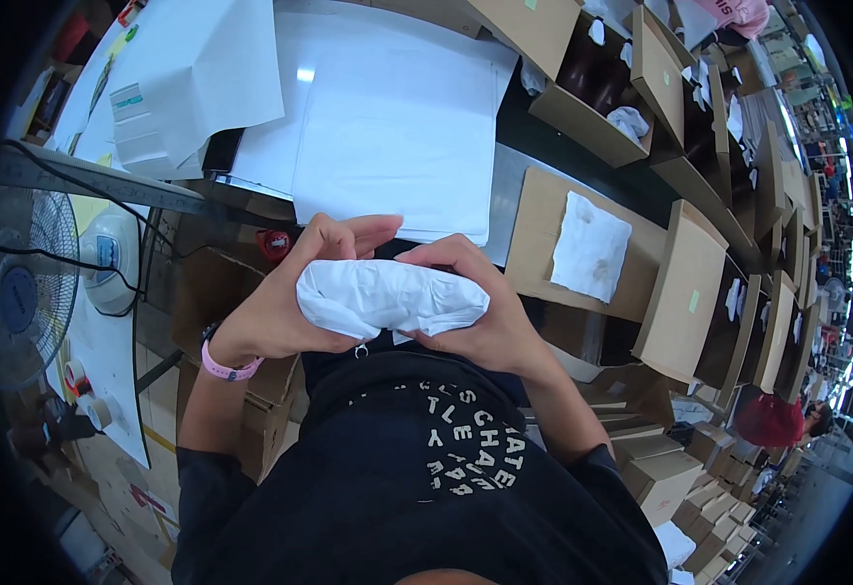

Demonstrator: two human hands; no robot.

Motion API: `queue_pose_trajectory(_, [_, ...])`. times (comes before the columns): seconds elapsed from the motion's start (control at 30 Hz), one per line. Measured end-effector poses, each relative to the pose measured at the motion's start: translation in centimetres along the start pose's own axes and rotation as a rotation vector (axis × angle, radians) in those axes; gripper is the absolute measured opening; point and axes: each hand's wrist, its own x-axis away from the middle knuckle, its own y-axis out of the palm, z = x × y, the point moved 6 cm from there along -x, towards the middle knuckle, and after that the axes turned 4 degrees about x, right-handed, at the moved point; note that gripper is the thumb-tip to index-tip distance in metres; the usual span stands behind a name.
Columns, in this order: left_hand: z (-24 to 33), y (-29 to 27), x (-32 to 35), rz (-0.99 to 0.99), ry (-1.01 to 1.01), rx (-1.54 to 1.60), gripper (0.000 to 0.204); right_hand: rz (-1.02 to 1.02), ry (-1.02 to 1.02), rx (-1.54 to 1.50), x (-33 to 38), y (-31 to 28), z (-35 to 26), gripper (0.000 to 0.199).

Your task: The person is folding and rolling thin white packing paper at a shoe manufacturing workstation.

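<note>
Between my hands, close to my body, is a rounded bundle wrapped in white paper (397, 296); what lies inside is hidden. My left hand (295, 297) grips its left end, with the index finger lifted off the top. Around the right end curls my right hand (480, 312), its thumb and fingers on the paper. Beyond the bundle, a stack of flat white paper sheets (397, 136) covers the near part of the table.
Right of the paper stack lies a cardboard sheet (534, 234) with a stained white cloth or paper (590, 246) on it. Open cardboard boxes (685, 292) line the right side, some holding dark brown items. A fan (27, 283) stands at left, near tape rolls (100, 413).
</note>
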Motion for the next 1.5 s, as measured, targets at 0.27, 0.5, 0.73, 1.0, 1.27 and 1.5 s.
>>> queue_pose_trajectory(0.27, [0.9,1.6,1.1,-0.013,-0.015,-0.063,0.103,0.071,0.058,-0.123,0.8,1.6,-1.5,0.080])
queue_pose_trajectory(0.5, [-1.5,3.3,1.4,0.058,0.177,-0.088,0.066,0.381,0.117,-0.011,3.3,3.6,-0.6,0.062])
queue_pose_trajectory(0.73, [-2.9,4.3,1.6,0.082,0.240,-0.060,0.075,0.499,0.139,0.084,3.4,4.3,0.6,0.053])
queue_pose_trajectory(1.0, [-2.5,2.6,1.3,-0.015,0.080,0.027,0.073,0.441,0.195,-0.018,2.2,4.3,0.5,0.054])
queue_pose_trajectory(1.27, [-2.4,4.1,0.6,0.279,0.378,-0.318,0.063,0.656,0.074,0.150,3.1,6.3,-0.3,0.060])
queue_pose_trajectory(1.5, [-2.4,4.2,0.5,0.390,0.474,-0.440,0.063,0.354,0.013,0.105,2.5,5.0,-1.3,0.088])
